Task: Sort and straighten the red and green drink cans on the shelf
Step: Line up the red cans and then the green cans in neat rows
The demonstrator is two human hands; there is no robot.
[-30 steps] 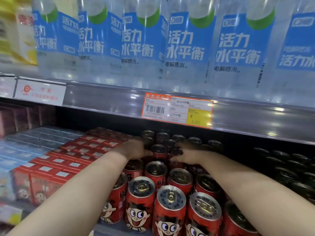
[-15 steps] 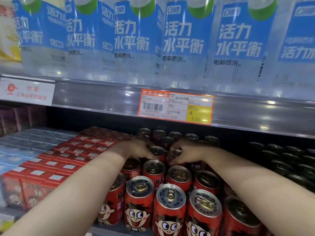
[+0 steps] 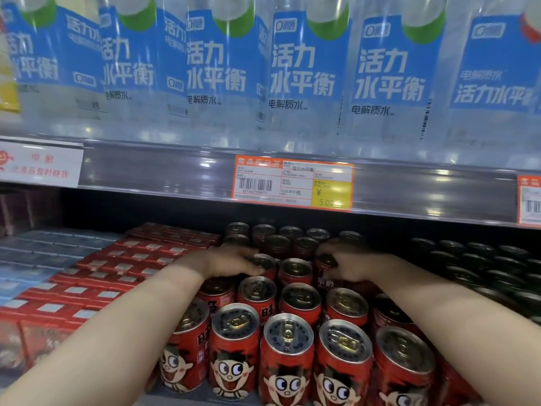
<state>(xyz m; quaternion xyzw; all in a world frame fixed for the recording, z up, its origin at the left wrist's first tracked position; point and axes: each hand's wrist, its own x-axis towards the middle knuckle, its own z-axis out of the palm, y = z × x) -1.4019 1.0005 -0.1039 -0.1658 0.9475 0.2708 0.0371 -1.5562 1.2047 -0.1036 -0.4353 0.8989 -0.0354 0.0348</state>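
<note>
Right hand [image 3: 355, 268] fingers clamp a red cartoon-printed metal can [image 3: 326, 282]; left hand [image 3: 231, 262] grip unclear. Packed rows: tugging may topple neighbours [image 3: 295, 272].

- Along the front edge of the upper shelf [image 3: 161, 171] in front of me stands a row of clear water bottles [image 3: 304, 68] with blue labels and white Chinese lettering.
- A yellow package [image 3: 7, 92] shows at that shelf's left end, cut off by the frame.
- An orange price tag [image 3: 292, 184] with a barcode and a yellow 5.00 box sits on its front rail.
- A white sign [image 3: 41, 165] with red print hangs at the rail's left end.
- A second orange tag [image 3: 530, 200] sits at the right end.
- Flat red cartons [image 3: 117, 276] fill the left part of the lower shelf [image 3: 175, 401].
- Blue-grey cartons [image 3: 35, 259] lie beside them, nearer the left end.
</note>
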